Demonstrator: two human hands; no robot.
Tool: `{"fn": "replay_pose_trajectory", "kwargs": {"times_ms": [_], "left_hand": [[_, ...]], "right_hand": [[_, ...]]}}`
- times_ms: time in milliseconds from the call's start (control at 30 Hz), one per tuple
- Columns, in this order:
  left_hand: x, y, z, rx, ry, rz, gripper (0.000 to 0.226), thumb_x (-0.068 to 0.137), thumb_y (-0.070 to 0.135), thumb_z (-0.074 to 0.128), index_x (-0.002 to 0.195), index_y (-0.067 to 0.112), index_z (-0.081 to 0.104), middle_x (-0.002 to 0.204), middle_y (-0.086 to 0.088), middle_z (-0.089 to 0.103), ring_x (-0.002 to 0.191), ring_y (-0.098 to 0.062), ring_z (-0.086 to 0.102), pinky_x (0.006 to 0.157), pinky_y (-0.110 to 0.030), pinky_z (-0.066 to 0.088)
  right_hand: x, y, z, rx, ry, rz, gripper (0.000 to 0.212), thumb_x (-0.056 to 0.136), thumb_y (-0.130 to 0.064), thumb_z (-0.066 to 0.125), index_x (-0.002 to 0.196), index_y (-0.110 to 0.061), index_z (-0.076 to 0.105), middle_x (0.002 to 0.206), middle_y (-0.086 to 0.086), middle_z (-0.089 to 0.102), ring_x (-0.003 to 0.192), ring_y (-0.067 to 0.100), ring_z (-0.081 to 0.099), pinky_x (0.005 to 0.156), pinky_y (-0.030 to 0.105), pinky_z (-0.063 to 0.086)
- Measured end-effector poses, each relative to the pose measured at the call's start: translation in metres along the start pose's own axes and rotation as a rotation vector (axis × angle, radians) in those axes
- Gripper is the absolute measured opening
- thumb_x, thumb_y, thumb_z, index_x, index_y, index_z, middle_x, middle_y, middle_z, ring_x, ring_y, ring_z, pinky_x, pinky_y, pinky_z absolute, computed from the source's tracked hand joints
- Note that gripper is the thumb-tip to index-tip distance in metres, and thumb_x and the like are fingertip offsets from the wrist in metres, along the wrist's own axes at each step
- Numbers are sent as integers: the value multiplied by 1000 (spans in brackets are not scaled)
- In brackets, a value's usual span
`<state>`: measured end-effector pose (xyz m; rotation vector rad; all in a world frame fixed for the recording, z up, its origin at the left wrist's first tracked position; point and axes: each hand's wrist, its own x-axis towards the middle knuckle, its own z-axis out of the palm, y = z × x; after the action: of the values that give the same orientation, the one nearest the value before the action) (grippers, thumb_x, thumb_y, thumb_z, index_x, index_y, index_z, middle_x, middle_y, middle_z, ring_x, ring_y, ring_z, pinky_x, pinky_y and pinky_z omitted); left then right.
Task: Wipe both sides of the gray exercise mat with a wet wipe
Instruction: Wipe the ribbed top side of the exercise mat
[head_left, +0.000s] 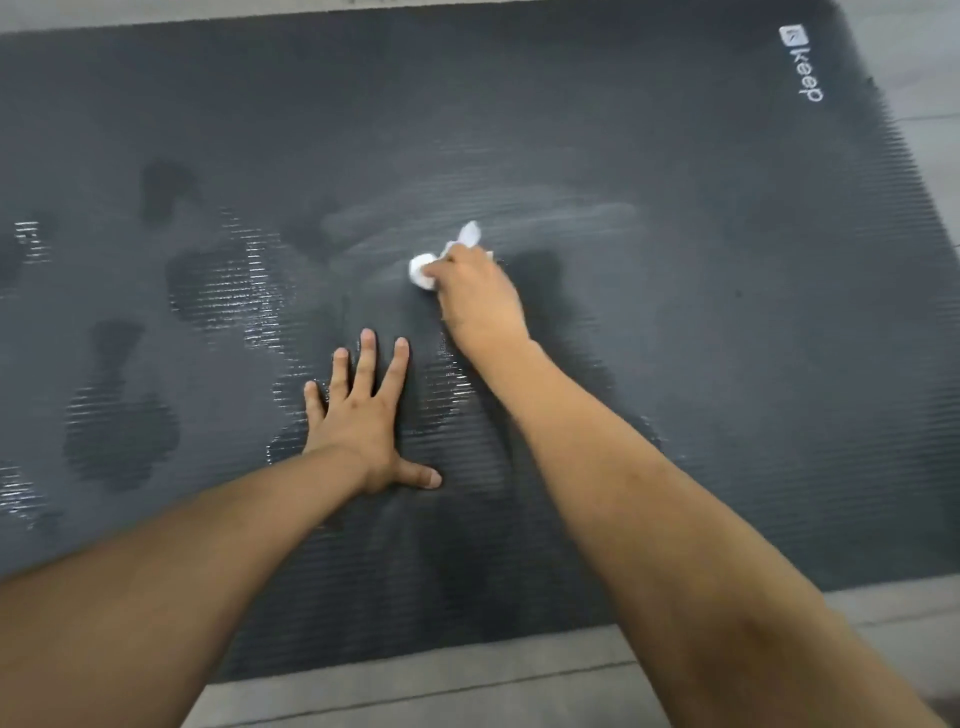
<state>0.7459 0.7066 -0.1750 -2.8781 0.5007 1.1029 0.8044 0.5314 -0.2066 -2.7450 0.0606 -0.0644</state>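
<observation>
The dark gray ribbed exercise mat (701, 322) lies flat on the floor and fills most of the view, with a white "keep" logo (804, 65) near its far right corner. My right hand (478, 296) grips a crumpled white wet wipe (431, 265) and presses it onto the middle of the mat. My left hand (363, 415) lies flat on the mat just nearer to me, fingers spread and straight. Shiny wet streaks and darker damp patches cover the mat's left half and the area around both hands.
Light gray floor (467, 686) shows along the mat's near edge and beyond its far right corner (914, 62). The mat runs out of view at the left.
</observation>
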Motion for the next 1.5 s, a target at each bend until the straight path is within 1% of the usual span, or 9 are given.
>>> {"fn": "replay_pose_trajectory", "kwargs": {"times_ms": [133, 267, 567, 667, 867, 1067, 1200, 1367, 1500], "left_hand": [[2, -2, 3, -20, 27, 13, 160, 53, 78, 83, 150, 37, -38, 157, 0, -46, 152, -33, -29, 122, -62, -4], [3, 0, 5, -15, 12, -4, 162, 52, 77, 84, 149, 37, -39, 157, -1, -47, 150, -34, -32, 121, -63, -6], [-48, -6, 28, -9, 276, 61, 119, 78, 74, 67, 163, 23, 2, 171, -7, -4, 157, -33, 6, 126, -52, 14], [-83, -21, 57, 79, 243, 226, 103, 82, 73, 61, 163, 30, 14, 171, -4, 4, 156, -32, 13, 124, -50, 19], [-88, -25, 77, 116, 73, 205, 124, 81, 74, 63, 151, 39, -33, 162, 5, -39, 154, -27, -24, 126, -51, -5], [-87, -23, 76, 105, 65, 170, 123, 83, 72, 63, 152, 40, -33, 161, 6, -40, 154, -26, -26, 126, -50, -7], [-87, -22, 76, 100, 58, 169, 122, 82, 72, 64, 154, 40, -30, 162, 6, -39, 154, -25, -25, 127, -50, -7], [-86, -24, 77, 65, 72, 177, 122, 81, 71, 67, 154, 42, -27, 163, 7, -37, 154, -25, -24, 126, -49, -8], [-84, -24, 79, 64, 71, 173, 123, 81, 71, 67, 154, 42, -28, 162, 7, -38, 154, -24, -26, 126, -49, -8]], "right_hand": [[-32, 129, -60, -164, 212, 479, 21, 79, -2, 43, 79, -16, 58, 85, 12, 53, 85, 35, 51, 61, 33, 31], [-40, 130, -70, -91, 288, 650, 23, 77, -1, 43, 79, -13, 62, 78, 11, 51, 76, 36, 49, 62, 32, 35], [-41, -62, 9, 63, -114, -27, 25, 89, -7, 52, 101, -17, 71, 103, 8, 60, 106, 27, 53, 80, 37, 44], [-48, 20, -19, -42, -20, 124, 28, 85, -3, 51, 100, -17, 71, 104, 8, 60, 107, 30, 54, 77, 37, 45], [-96, 154, -93, -107, 236, 629, 23, 73, 3, 40, 76, -7, 60, 78, 18, 47, 86, 41, 54, 69, 37, 43], [-66, 31, -12, 18, 114, 386, 29, 80, -1, 49, 92, -18, 70, 91, 8, 63, 87, 26, 61, 69, 22, 40], [-76, -54, 20, 125, -26, 90, 24, 77, 6, 56, 87, -12, 71, 91, 12, 61, 94, 33, 57, 68, 34, 45], [-85, 31, -18, -46, 56, 129, 32, 85, -1, 52, 105, -18, 69, 108, 11, 60, 103, 30, 54, 79, 35, 46], [-107, 130, -69, -177, 191, 435, 19, 77, 1, 45, 73, -14, 56, 83, 12, 54, 88, 34, 53, 63, 31, 28]]}}
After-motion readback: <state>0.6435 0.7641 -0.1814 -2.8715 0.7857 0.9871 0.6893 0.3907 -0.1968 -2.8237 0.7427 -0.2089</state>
